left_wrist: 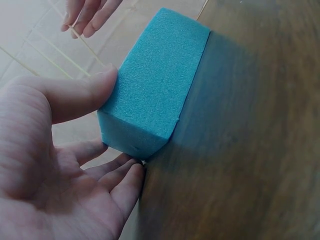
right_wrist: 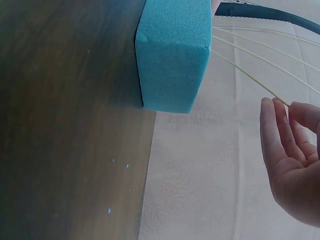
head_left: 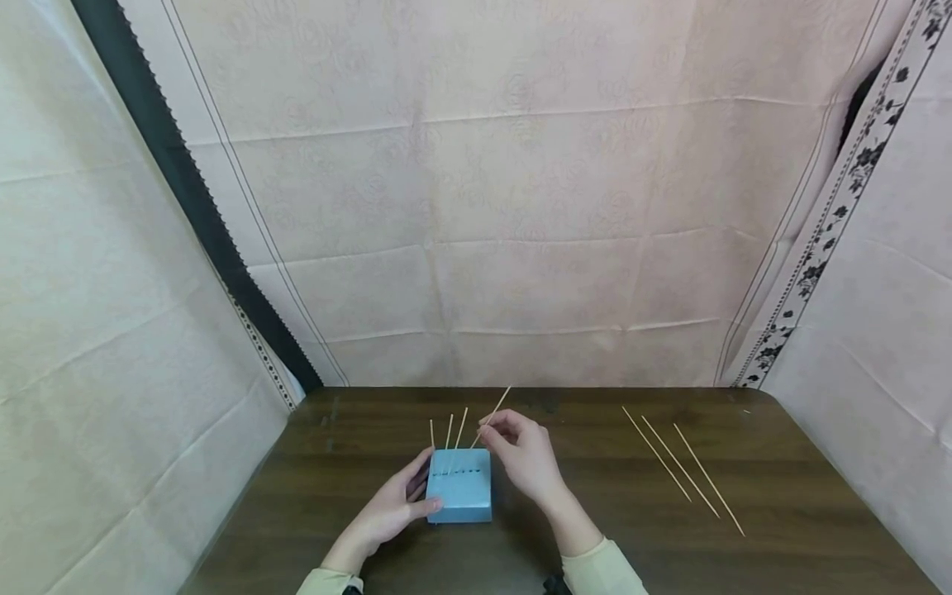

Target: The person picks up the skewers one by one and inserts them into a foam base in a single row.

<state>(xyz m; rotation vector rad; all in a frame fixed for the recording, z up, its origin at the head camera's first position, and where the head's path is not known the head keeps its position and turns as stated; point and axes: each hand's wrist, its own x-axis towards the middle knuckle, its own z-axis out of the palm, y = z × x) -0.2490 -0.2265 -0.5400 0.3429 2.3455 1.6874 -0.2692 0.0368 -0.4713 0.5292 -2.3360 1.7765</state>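
Blue foam block (head_left: 459,496) at lower centre of the head view, on a brown wood-grain table (head_left: 580,529). The left hand (head_left: 394,506), left of the block, grips it between thumb and fingers. The right hand (head_left: 524,454), at the block's upper right, pinches a thin wooden stick (head_left: 497,406) between thumb and fingertips; the stick slants up and rightward from the block's upper edge. Three standing sticks (head_left: 449,431) project from the same edge, left of it. Three loose sticks (head_left: 680,467) lie roughly parallel at lower right. Blue crumbs (right_wrist: 109,210) dot the tabletop, lower left in the right wrist view.
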